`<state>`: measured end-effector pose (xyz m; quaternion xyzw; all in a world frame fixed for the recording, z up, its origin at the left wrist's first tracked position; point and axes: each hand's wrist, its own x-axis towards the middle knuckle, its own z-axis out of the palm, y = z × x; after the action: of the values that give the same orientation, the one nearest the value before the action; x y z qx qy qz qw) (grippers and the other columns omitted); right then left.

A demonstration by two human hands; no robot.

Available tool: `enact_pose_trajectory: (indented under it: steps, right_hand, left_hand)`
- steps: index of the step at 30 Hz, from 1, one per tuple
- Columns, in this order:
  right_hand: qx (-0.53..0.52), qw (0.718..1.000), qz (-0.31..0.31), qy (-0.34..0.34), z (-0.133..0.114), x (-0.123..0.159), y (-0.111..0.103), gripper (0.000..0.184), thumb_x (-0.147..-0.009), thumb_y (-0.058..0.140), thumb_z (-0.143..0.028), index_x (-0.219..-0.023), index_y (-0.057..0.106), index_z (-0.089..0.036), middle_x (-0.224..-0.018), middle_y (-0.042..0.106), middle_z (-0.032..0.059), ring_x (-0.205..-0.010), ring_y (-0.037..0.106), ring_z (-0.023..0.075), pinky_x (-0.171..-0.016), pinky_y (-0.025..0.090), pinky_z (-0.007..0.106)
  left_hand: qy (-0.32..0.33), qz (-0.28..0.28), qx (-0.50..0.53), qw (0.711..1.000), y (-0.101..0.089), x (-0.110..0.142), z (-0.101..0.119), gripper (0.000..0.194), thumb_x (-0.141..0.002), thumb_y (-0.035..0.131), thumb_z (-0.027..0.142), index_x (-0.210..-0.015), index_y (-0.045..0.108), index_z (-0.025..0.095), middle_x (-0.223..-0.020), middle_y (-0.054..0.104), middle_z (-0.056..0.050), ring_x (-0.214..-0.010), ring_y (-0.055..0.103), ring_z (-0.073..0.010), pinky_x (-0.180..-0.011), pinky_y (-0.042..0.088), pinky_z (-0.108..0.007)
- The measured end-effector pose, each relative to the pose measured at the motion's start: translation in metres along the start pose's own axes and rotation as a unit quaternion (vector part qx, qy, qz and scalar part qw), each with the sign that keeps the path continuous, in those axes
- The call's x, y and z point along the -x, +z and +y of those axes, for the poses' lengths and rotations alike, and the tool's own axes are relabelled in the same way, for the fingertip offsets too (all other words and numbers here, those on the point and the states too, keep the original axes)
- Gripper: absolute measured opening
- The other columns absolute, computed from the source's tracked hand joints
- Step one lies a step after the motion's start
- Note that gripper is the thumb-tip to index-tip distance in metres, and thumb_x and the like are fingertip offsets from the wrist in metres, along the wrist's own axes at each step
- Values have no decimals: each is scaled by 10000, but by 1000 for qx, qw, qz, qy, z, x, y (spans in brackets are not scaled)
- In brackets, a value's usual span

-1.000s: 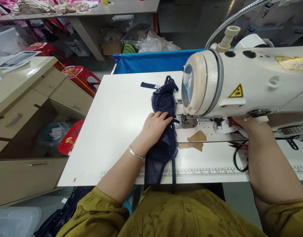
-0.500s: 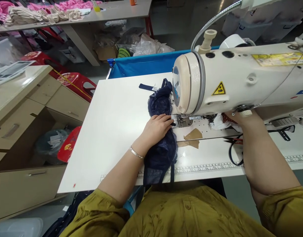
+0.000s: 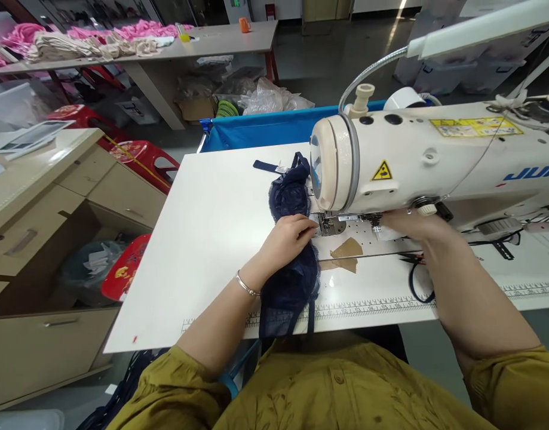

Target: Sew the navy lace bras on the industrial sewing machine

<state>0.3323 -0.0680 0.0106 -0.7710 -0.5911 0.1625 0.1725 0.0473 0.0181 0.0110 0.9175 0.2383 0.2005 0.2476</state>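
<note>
A navy lace bra lies lengthwise on the white sewing table, its middle beside the needle plate. My left hand rests on it, with thumb and fingertips pinched together on the fabric at the plate's left edge. The white sewing machine head stands over the bra's right side. Beneath the machine arm reaches my right hand, blurred, its fingers partly hidden by the presser parts; whether it holds anything does not show. Below its wrist lie dark scissors and a navy strap loop.
Brown paper pieces lie right of the bra. A printed ruler runs along the table's front edge. Behind hangs a blue cloth trough. Drawers and red stools stand at left.
My left hand's fingers have drawn from lying flat on the bra into a pinch. My right hand has moved left under the machine arm. The view has tilted up slightly.
</note>
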Motion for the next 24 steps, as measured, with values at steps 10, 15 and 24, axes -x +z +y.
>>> enact_pose_trajectory:
  steps: [10, 15, 24]
  right_hand:
    - [-481, 831, -273, 61, -62, 8, 55, 518, -609, 868, -519, -948, 614, -220, -832, 654, -12, -776, 607, 135, -790, 554, 325]
    - [-469, 842, -262, 44, -56, 2, 58, 495, -605, 872, -519, -899, 641, -194, -787, 654, -7, -744, 608, 143, -772, 546, 319]
    - [-507, 823, -255, 9, -48, -3, 56, 391, -702, 839, -479, -890, 655, -190, -809, 667, -3, -757, 615, 112, -716, 560, 242]
  left_hand:
    - [14, 10, 133, 991, 25, 2, 0, 111, -923, 660, 212, -1018, 714, 194, -956, 726, -21, -887, 684, -148, -819, 527, -246]
    - [5, -2, 144, 990, 23, 0, -7, 102, -917, 657, 201, -995, 724, 206, -941, 739, -14, -861, 696, -148, -799, 527, -239]
    - [27, 73, 60, 995, 33, -5, -12, 88, -914, 647, 258, -944, 701, 195, -899, 729, -13, -832, 674, -158, -795, 514, -271]
